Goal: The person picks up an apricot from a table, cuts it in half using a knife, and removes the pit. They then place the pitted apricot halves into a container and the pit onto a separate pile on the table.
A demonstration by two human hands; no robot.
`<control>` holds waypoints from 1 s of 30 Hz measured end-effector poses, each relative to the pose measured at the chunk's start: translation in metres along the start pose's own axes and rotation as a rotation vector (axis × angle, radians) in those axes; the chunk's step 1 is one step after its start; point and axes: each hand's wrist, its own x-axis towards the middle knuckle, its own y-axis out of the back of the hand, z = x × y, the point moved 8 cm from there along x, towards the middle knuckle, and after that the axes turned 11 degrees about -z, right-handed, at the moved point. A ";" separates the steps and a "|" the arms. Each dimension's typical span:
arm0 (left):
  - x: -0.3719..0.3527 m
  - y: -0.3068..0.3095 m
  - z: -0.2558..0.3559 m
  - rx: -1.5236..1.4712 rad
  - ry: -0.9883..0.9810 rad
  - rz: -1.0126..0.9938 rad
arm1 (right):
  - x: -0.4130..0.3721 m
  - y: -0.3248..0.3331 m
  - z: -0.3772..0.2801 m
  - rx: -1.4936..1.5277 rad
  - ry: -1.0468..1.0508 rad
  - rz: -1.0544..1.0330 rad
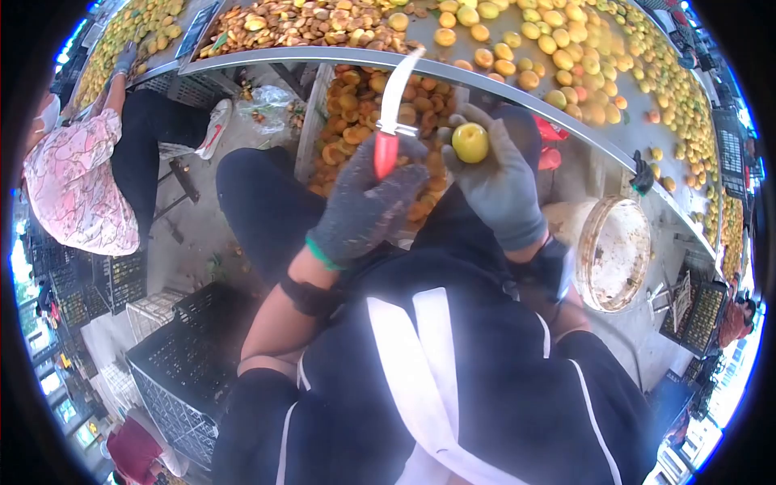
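My left hand, in a dark grey glove with a green cuff, is closed around the red handle of a curved-blade knife. The blade points up towards the table edge. In my right hand, in a lighter grey glove, a whole yellow-green apricot sits between thumb and fingers. The knife and this fruit are apart. Below and between my hands, a crate full of apricot halves stands on the floor between my knees.
Ahead runs a metal-edged table with whole apricots and a pile of pits or small pieces. A white bucket stands at right, a black crate at left. A person in a pink patterned top sits at left.
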 end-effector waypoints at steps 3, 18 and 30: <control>-0.010 0.005 0.013 -0.057 0.065 -0.057 | -0.005 -0.022 0.001 0.177 -0.124 -0.123; -0.038 -0.006 0.044 0.882 -0.203 -0.062 | -0.011 -0.066 -0.003 -0.333 0.032 -0.420; -0.047 -0.010 0.026 0.981 -0.218 0.001 | -0.023 -0.086 0.004 -0.478 0.008 -0.344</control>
